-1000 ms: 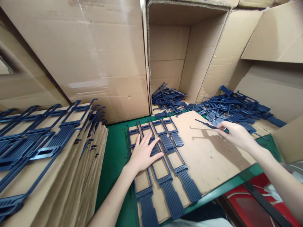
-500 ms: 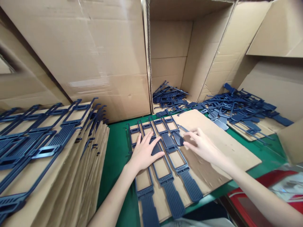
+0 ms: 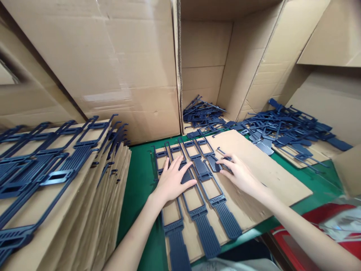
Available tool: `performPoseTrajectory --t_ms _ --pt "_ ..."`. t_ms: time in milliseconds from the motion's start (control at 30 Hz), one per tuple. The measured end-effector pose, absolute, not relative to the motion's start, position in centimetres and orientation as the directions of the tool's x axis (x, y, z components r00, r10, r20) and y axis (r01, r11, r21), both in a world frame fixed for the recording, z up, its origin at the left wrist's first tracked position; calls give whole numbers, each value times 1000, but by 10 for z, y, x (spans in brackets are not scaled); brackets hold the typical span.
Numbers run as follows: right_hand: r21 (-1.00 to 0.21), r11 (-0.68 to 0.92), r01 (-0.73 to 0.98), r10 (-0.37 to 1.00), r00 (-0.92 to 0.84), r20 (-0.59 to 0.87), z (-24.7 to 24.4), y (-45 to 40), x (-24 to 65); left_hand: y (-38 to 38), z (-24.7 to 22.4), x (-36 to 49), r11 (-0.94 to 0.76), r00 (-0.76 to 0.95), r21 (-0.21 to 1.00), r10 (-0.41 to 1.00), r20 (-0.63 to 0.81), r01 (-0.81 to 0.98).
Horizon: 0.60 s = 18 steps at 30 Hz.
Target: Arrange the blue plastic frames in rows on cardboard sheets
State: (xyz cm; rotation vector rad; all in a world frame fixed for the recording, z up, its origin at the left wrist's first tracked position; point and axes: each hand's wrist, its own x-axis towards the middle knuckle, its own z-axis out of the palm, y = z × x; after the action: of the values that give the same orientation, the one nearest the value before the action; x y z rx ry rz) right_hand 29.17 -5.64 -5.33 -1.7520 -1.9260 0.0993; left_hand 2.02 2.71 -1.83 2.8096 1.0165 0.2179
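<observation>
Dark blue plastic frames with ribbed paddles (image 3: 207,237) lie in slanting rows on a cardboard sheet (image 3: 265,180). My left hand (image 3: 175,180) rests with spread fingers on the rows at the left of the sheet. To the right of the rows, my right hand (image 3: 239,174) has its thumb and fingertips round a blue frame part (image 3: 222,151), which lies low over the sheet. Much of that part is hidden beneath the hand. A ribbed paddle end (image 3: 213,164) lies just left of the right fingertips.
Layered cardboard sheets (image 3: 93,218) carrying blue frames stand at the left. A loose pile of blue parts (image 3: 203,113) lies inside an open carton (image 3: 205,45), and another pile (image 3: 293,130) is at the right. Green tabletop (image 3: 138,165) shows between them.
My right hand has moved slightly right and up, and more of the blue part shows around its fingers. My left hand stays nearly where it was.
</observation>
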Motion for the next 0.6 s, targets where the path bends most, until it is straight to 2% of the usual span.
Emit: performPoseTrajectory --t_ms 200,367,533,600 --pt "-373 132 918 945 -3 328 -55 -54 297 28 -19 20 -762 764 184 640 76 621" --pt "-406 58 912 960 61 275 -42 -66 303 28 -20 20 -767 767 183 636 84 615" --pt "-294 16 956 946 80 313 -41 -90 320 26 -17 21 -759 761 182 644 78 625" --pt "-285 15 958 937 86 338 -49 -97 329 25 -17 22 -759 760 183 645 79 625"
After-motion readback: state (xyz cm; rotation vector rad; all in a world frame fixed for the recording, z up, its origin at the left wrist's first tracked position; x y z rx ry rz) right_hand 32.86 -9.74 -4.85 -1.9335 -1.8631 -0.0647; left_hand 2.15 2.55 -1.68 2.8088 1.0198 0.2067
